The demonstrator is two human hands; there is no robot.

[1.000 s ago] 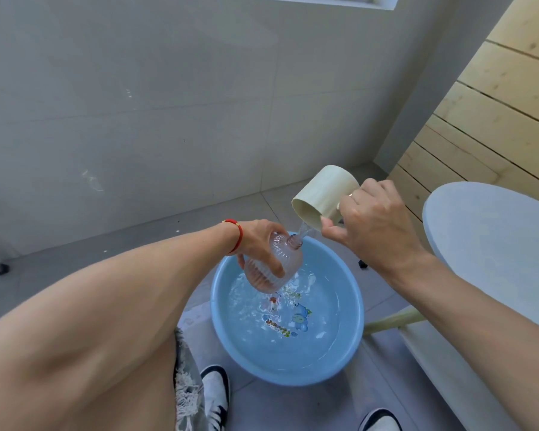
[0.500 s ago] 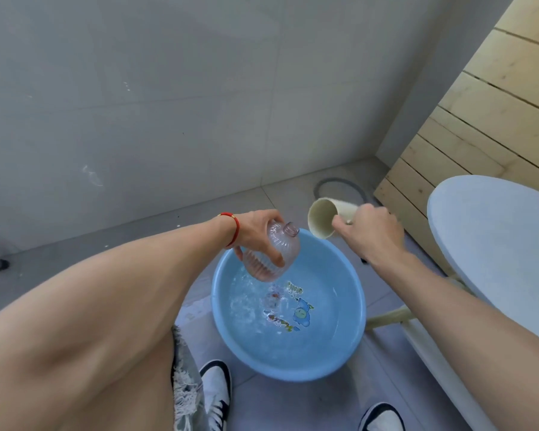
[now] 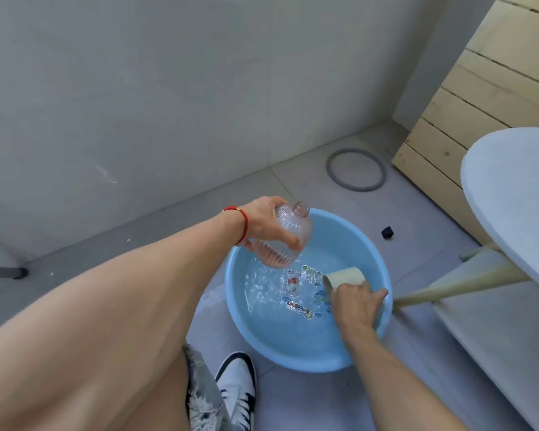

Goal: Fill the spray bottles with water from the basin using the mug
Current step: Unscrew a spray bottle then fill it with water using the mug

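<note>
Grey tiled floor; ribbed clear pink bottle (image 3: 282, 241), neck uncapped.

We see both forearms bare, no sleeves | our left wrist wears a thin red cord bracelet (image 3: 242, 223) with a small gold bead | frayed grey denim shorts hem (image 3: 199, 396) | white low-top sneaker (image 3: 237, 390) with black trim and stripes
</note>
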